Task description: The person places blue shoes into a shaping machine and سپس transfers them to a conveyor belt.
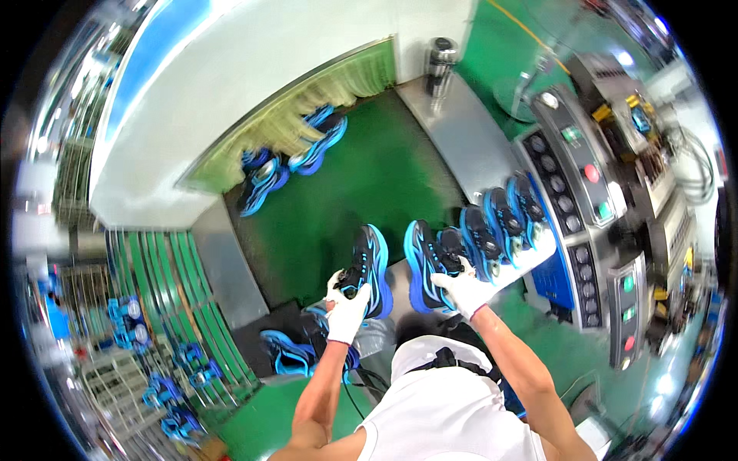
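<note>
In front of me, my left hand, in a white glove, grips a black sneaker with a blue sole at its opening, toe pointing away. My right hand, gloved alike, holds a matching sneaker by its heel end. The two shoes stand apart, their blue soles facing each other. Just right of my right hand, several similar sneakers stand in a row along a light ledge. More blue and black shoes lie beside my left forearm.
A green conveyor belt runs from under a yellowish curtain in a white machine housing. Shoes sit by the curtain. A control panel with buttons stands at right, a metal flask on the far ledge. Racks stand left.
</note>
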Motion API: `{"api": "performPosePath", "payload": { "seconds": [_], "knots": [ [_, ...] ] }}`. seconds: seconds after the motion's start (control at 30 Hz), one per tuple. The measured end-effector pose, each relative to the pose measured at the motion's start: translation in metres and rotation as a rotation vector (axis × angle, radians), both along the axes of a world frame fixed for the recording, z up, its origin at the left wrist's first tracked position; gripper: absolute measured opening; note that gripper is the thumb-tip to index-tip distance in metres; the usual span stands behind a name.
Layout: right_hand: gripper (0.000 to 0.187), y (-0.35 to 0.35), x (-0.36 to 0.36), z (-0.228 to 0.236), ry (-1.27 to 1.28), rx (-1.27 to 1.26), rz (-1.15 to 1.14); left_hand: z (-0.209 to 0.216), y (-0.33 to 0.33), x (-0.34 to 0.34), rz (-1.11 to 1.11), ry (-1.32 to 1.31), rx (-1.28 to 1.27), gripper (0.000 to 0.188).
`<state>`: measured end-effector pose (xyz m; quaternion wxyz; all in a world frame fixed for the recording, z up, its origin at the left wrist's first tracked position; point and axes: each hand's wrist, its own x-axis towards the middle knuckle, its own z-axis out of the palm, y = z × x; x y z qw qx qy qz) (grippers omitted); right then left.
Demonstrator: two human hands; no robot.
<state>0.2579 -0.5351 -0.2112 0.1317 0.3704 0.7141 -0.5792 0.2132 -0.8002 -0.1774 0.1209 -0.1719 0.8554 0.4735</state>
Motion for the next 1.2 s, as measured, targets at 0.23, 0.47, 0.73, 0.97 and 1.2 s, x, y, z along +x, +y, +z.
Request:
{"api": "performPosePath", "payload": {
  "seconds": [0.23, 0.47, 0.73, 0.97, 1.2],
  "knots": [
    [0.076, 0.008, 0.128, 0.131, 0.159, -0.508, -0.58, 0.077, 0.086, 0.022, -0.545, 0.113, 0.201, 0.067],
    [0.09, 0.02, 0.334, 0.157, 0.386, -0.197, -1.403, 0.109, 0.233, 0.153, -1.313, 0.16, 0.238, 0.063],
    [0.067, -0.04, 0.532, 0.191, 0.968, 0.424, -2.404, 0.16, 0.378, 0.396, -2.012, -0.242, 0.57, 0.061],
    [0.076, -0.077, 0.69, 0.209, -0.523, 1.08, -2.496, 0.186, 0.447, 0.688, -2.623, 0.229, 0.852, 0.077],
    [0.08, -0.019, 0.843, 0.186, -0.811, 0.979, -2.503, 0.133, 0.481, 0.873, -2.726, 0.411, 0.769, 0.08]
  ]
}}
